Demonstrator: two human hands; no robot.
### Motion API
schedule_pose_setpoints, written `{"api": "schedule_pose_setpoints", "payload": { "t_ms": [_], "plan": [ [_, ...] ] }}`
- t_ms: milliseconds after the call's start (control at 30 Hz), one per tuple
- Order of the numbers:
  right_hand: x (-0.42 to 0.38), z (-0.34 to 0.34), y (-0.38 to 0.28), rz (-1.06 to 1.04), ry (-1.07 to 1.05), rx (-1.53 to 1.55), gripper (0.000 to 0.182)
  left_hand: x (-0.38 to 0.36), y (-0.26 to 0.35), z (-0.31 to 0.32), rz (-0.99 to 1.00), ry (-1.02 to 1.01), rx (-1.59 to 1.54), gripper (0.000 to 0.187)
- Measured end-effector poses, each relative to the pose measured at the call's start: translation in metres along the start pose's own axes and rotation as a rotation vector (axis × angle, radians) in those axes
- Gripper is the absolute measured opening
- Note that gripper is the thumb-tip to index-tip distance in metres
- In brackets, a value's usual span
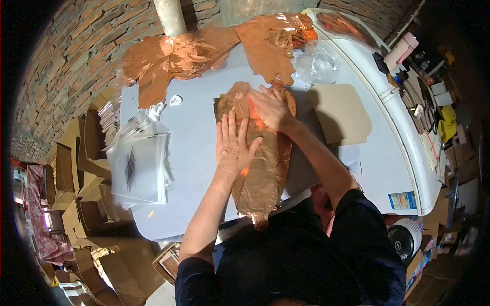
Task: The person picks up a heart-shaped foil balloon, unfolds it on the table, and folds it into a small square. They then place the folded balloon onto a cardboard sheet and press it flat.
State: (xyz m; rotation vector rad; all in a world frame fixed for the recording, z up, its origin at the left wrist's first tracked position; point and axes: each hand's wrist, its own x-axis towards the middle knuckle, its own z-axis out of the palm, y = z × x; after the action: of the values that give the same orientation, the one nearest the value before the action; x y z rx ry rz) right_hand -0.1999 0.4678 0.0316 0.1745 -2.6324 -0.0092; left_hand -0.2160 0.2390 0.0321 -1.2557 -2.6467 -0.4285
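Copper foil balloon point(258, 173) lies limp on the table point(194, 153); left hand point(232, 145) and right hand point(270, 107) press it, palms flat, fingers released. Probably light, slippery, crease-prone; best gripped at its edges.

1. We cannot read the dark print on the clear bags point(138, 168); it is too small.
2. Our hands point(232, 145) hide the middle of the copper balloon point(260, 173).
3. The pipe point(170, 16) is cut off by the top edge.
4. The shelf items point(434, 97) on the right are blurred.
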Motion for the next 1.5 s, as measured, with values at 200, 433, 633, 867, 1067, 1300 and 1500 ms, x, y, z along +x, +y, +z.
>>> {"api": "schedule_pose_setpoints", "payload": {
  "t_ms": [200, 433, 633, 867, 1067, 1300, 1500],
  "plan": [
    [-0.008, 0.006, -0.005, -0.004, -0.013, -0.097, 0.056, -0.001, -0.002, 0.003, 0.012, 0.044, -0.032, 0.082],
    [-0.010, 0.001, -0.009, 0.034, -0.073, -0.068, 0.055, -0.002, -0.002, 0.002, 0.023, 0.078, -0.052, 0.086],
    [-0.005, -0.001, -0.014, 0.169, -0.233, 0.000, 0.057, -0.004, -0.002, -0.001, 0.043, 0.085, -0.108, 0.083],
    [-0.007, 0.000, -0.013, 0.199, -0.260, 0.044, 0.058, 0.007, -0.015, -0.018, -0.065, 0.009, -0.439, 0.078],
    [-0.008, -0.003, -0.013, 0.175, -0.238, 0.030, 0.057, 0.032, -0.016, -0.040, 0.158, 0.117, -0.245, 0.067],
    [-0.010, 0.001, -0.014, 0.155, -0.135, -0.021, 0.055, 0.028, -0.016, 0.013, 0.243, 0.067, -0.050, 0.072],
    [-0.003, 0.003, -0.012, 0.170, -0.104, 0.032, 0.052, 0.028, -0.011, 0.009, 0.200, 0.002, -0.011, 0.072]
  ]
}}
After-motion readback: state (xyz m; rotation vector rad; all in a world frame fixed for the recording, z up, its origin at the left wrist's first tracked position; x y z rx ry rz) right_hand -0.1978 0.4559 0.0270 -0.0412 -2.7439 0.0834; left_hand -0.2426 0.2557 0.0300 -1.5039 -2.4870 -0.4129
